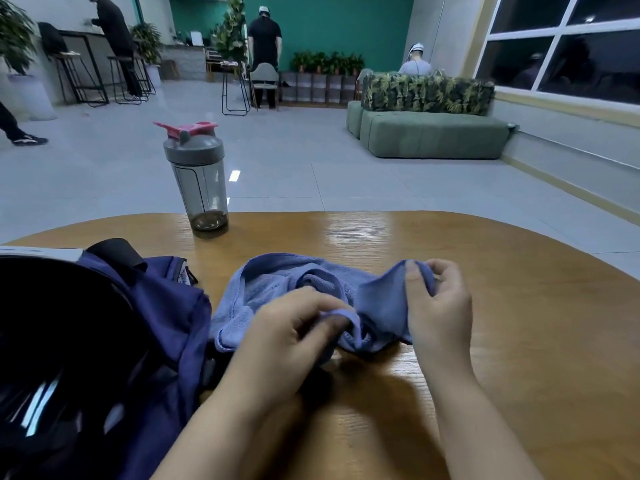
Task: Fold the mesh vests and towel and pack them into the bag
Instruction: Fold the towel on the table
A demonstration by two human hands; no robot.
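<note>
Blue towel (277,289) bunched on the wooden table (485,306), just right of the navy bag (166,306) and touching its side. Not yet folded: rumpled, edges rolled over, middle sunk in creases.

Left hand (287,337) low over the near edge, thumb and curled fingers pinching a fold of cloth. Right hand (440,306) raised a little, thumb and forefinger nipping a corner, remaining fingers curled behind it. Probably 2 grips taken to find corners and pull the cloth taut, so it can be spread flat before folding.

Bag lying open toward the wearer at the left, dark interior in shadow; contents not readable, so no telling whether any mesh vest is already inside. No vest plain anywhere on the table. Placed close beside the towel, likely to keep packing a short reach.

Grey shaker bottle (202,188) with pink flip cap standing upright near the far table edge, well apart from both hands and clear of the working area.

Judged early in the towel step: corners gripped, flattening and folding to come.
</note>
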